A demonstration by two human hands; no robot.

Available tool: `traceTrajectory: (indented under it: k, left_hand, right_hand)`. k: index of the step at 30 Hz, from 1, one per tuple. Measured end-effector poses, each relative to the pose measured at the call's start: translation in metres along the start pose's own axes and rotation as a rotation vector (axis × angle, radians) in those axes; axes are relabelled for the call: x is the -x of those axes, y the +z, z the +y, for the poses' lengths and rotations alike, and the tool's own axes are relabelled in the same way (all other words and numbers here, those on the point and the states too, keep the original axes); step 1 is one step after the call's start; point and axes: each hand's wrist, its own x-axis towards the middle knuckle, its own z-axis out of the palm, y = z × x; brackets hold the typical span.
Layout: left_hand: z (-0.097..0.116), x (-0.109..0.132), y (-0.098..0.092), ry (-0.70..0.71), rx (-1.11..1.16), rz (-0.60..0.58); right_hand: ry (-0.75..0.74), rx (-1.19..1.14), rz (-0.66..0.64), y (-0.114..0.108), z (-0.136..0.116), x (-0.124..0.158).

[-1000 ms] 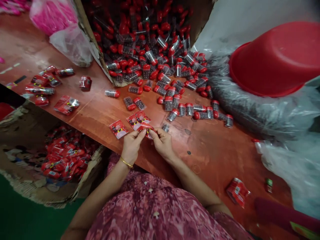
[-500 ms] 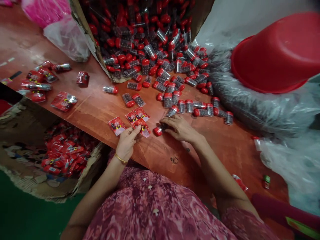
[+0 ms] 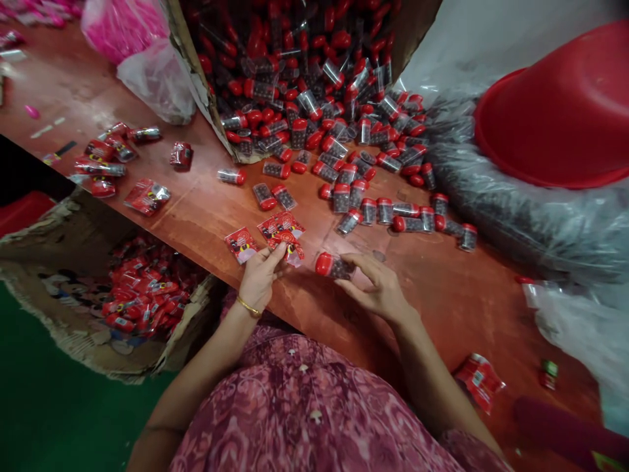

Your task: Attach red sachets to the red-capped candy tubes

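Note:
Pinched between the thumb and fingers of my left hand (image 3: 260, 275) is a small red printed wrapper (image 3: 293, 251). Two similar flat wrappers lie by it: one red wrapper (image 3: 241, 244) to the left, another printed wrapper (image 3: 281, 225) just behind. My right hand (image 3: 378, 285) grips a small clear bottle (image 3: 334, 266) by its far end, with thumb and fingers on either side. The bottle has a red cap, dark beads inside, and lies sideways with the cap toward my left hand. A short gap separates bottle and wrapper.
Many red-capped bottles (image 3: 299, 134) spill from a cardboard box (image 3: 194, 72) at the back. Wrapped packs (image 3: 147, 196) lie left on the table; a lower carton (image 3: 181, 334) holds more. A red tub (image 3: 560, 118) sits on plastic bags (image 3: 496, 216) at right.
My right hand has drawn the bottle up off its former spot and a little toward me, its grip now showing plainly. My left hand keeps the wrapper. The view has shifted left.

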Motion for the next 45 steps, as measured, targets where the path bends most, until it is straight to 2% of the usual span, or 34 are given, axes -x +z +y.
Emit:
traceTrajectory:
  k: [2,6,15,20,26,33,40,45]
  left_hand:
    - [0.0,0.002,0.002,0.023,0.0,0.0]
    - [-0.001,0.006,0.005,0.038,-0.005,-0.034]
    - [-0.004,0.002,0.002,0.017,0.002,-0.002]
    - [-0.001,0.003,0.004,-0.022,0.021,-0.035]
    - [-0.005,0.004,0.001,0.067,-0.008,-0.065]
    - [-0.006,0.003,0.0,0.204,-0.044,-0.098]
    - [-0.016,0.006,0.011,0.204,0.091,-0.084]
    - [-0.023,0.009,0.019,0.101,0.154,-0.072]
  right_hand:
    - [-0.039,-0.046,0.029,-0.005,-0.015,0.002]
    - [-0.064,-0.083,0.005,-0.003,-0.031,-0.001]
    - [0.027,-0.091,0.005,0.004,-0.03,0.004]
    - [0.033,-0.109,0.011,0.003,-0.036,0.004]
    - [0.067,-0.206,-0.022,0.004,-0.04,-0.002]
    - [0.135,-0.159,0.057,0.014,-0.039,0.001]
    - [0.158,-0.167,0.18,0.029,-0.047,0.001]
    - [0.27,-0.192,0.221,0.042,-0.052,-0.001]
